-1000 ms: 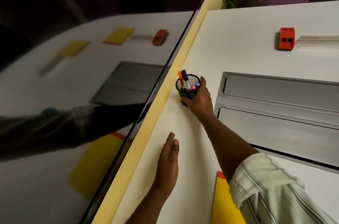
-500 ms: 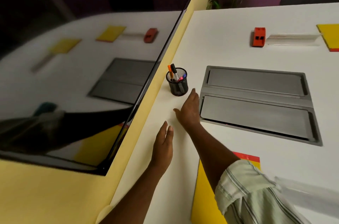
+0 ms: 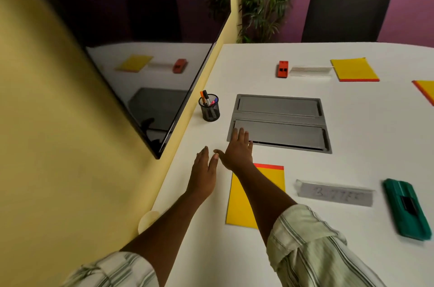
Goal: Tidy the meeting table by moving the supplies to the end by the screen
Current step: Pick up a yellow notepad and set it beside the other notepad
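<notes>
We see the black wire-mesh pen cup (image 3: 209, 108) standing upright beside the dark wall screen (image 3: 145, 51), apart from both hands and beyond them. It holds orange, black and pink markers. Our right hand (image 3: 237, 152) lies flat, fingers loosely spread, its tips over the grey recessed cable hatch (image 3: 281, 120); our left hand (image 3: 203, 175) is flat, fingers together, empty. A yellow notepad with a red edge (image 3: 263, 183) lies under the right forearm, on the white table (image 3: 352, 145).
</notes>
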Motion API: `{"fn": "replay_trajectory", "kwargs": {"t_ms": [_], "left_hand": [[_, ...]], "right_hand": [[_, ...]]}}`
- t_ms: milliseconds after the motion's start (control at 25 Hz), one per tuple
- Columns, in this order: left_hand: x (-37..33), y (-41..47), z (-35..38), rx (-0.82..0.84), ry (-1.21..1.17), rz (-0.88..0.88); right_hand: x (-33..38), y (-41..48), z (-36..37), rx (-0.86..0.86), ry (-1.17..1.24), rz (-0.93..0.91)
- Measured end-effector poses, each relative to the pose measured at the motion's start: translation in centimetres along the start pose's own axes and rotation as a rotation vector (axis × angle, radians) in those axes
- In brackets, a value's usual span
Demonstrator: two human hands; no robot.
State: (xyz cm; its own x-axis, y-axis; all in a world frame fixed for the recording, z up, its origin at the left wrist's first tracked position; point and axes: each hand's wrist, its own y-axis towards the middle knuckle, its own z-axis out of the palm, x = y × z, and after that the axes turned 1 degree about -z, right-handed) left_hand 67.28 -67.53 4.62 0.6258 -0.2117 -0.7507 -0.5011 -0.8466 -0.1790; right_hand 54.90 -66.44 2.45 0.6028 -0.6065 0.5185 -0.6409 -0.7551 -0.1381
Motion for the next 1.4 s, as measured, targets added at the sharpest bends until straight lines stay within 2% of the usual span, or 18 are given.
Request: {"fn": "replay_trajectory", "kwargs": {"t_ms": [480, 760, 880, 1200, 1400], "left_hand": [[1.6, -19.6, -4.6, 0.049, 0.003, 0.199], [2.6, -28.6, -4.1, 0.139, 0.011, 0.312], [1.9, -31.4, -3.0, 0.136, 0.001, 0.322], [-5.4, -40.7, 2.8, 0.146, -0.153, 0.365], [-9.6, -48.4, 8.5, 0.209, -0.140, 0.426]], "right_hand": [[2.5, -25.1, -3.1, -0.150, -0.050, 0.041], [0.1, -38.1, -2.6, -0.171, -0.036, 0.079], [-1.5, -42.2, -3.4, -0.199, -0.052, 0.107], [-7.3, -51.1, -9.6, -0.277, -0.175, 0.194], [-14.4, -59.4, -15.0, -0.338, -0.242, 0.238]]}}
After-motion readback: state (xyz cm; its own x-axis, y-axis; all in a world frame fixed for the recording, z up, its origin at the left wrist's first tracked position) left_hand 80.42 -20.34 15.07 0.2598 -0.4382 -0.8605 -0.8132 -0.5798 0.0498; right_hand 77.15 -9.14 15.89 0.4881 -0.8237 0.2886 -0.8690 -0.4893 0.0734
